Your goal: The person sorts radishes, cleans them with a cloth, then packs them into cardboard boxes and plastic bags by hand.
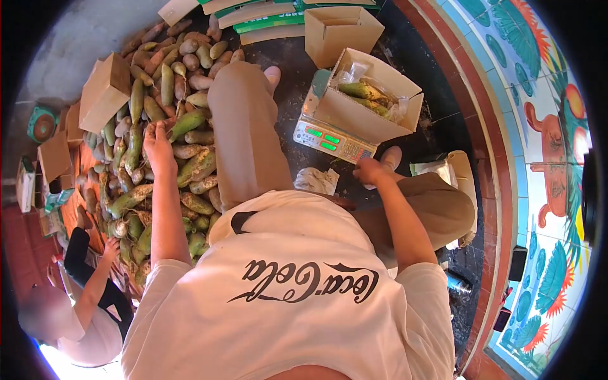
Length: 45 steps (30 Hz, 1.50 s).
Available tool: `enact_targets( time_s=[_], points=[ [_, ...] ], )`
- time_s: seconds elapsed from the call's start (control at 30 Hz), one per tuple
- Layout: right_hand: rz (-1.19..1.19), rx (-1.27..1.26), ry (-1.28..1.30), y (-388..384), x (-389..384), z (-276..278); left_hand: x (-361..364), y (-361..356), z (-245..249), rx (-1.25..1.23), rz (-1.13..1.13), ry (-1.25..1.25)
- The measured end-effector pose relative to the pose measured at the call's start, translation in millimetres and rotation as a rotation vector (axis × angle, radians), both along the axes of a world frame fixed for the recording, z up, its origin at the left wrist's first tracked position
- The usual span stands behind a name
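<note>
My left hand (158, 147) reaches over the heap on the left, its fingers closed at the near end of a green radish (189, 123). More long green radishes (167, 85) lie around it, some with soil on the skin. My right hand (372, 171) is curled beside the front right corner of a digital scale (334, 140) with lit green displays. Its fingertips are partly hidden, and what they hold, if anything, does not show. On the scale stands an open cardboard box (361, 120) with a few radishes (362, 92) and clear plastic inside.
Another open carton (342, 35) stands behind the scale. A tilted cardboard box (105, 92) rests on the heap. A crumpled pale bag (316, 180) lies between my legs. At lower left a person (82, 310) sits by the heap. A painted tile wall (551, 171) curves along the right.
</note>
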State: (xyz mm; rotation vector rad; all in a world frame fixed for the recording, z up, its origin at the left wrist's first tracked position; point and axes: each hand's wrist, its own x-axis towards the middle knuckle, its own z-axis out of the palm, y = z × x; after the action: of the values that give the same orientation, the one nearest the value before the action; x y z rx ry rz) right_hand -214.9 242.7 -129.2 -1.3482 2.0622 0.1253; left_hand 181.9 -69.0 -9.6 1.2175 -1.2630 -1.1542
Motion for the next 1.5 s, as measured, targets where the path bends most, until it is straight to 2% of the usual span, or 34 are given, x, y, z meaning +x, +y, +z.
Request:
enact_targets(
  time_s=[0.13,0.23,0.27,0.3,0.4,0.43,0.47,0.53,0.57,0.67,0.77,0.87,0.9,1.0,1.03,1.07,1.13,1.23,1.37,1.5],
  points=[
    [-0.257,-0.075,-0.164,8,-13,57,6,-7,13,-0.044,0.050,0.032],
    [-0.275,-0.200,-0.006,17,-17,89,-13,4,46,-0.054,0.069,0.047],
    [-0.323,-0.249,-0.058,20,-20,98,-23,8,60,-0.081,0.061,0.062],
    [-0.370,-0.301,-0.110,24,-24,106,-32,10,74,-0.182,0.072,-0.120],
    [-0.387,-0.356,-0.159,36,-38,128,-69,4,95,-0.464,-0.032,-0.055],
    [-0.374,-0.355,-0.158,40,-45,133,-84,10,110,-0.459,-0.085,-0.082],
    [-0.446,-0.468,-0.047,40,-57,133,-97,4,112,-0.587,-0.120,-0.207],
    [-0.587,-0.686,0.178,33,-77,139,-136,13,123,-0.431,-0.273,-0.100],
    [-0.562,-0.670,0.358,29,-83,147,-157,19,125,-0.476,-0.358,-0.123],
    [-0.478,-0.784,0.380,3,-107,133,-222,28,105,-0.653,-0.564,-0.305],
    [-0.256,-0.705,0.447,-29,-116,115,-284,47,78,-0.649,-0.789,-0.488],
    [0.023,-0.371,0.581,-64,-131,82,-338,62,51,-0.706,-0.865,-0.685],
    [0.061,-0.280,0.589,-69,-134,72,-356,60,36,-0.700,-0.912,-0.821],
    [0.179,-0.014,0.590,-78,-138,60,-389,68,4,-0.771,-0.871,-1.046],
    [0.219,0.070,0.578,-80,-140,62,-400,69,6,-0.622,-1.023,-1.254],
    [0.258,0.152,0.567,-80,-143,66,-407,69,2,-0.650,-1.010,-1.329],
    [0.250,0.051,0.573,-74,-148,77,-418,70,-17,-0.704,-0.980,-1.479],
    [0.183,-0.177,0.486,-55,-150,112,-428,66,-43,-0.811,-0.923,-1.427],
    [0.178,-0.457,0.414,-22,-155,137,-423,55,-43,-0.434,-0.867,-0.870],
    [0.187,-0.491,0.437,-17,-150,160,-414,39,-9,0.080,-0.943,-0.342]
  ],
)
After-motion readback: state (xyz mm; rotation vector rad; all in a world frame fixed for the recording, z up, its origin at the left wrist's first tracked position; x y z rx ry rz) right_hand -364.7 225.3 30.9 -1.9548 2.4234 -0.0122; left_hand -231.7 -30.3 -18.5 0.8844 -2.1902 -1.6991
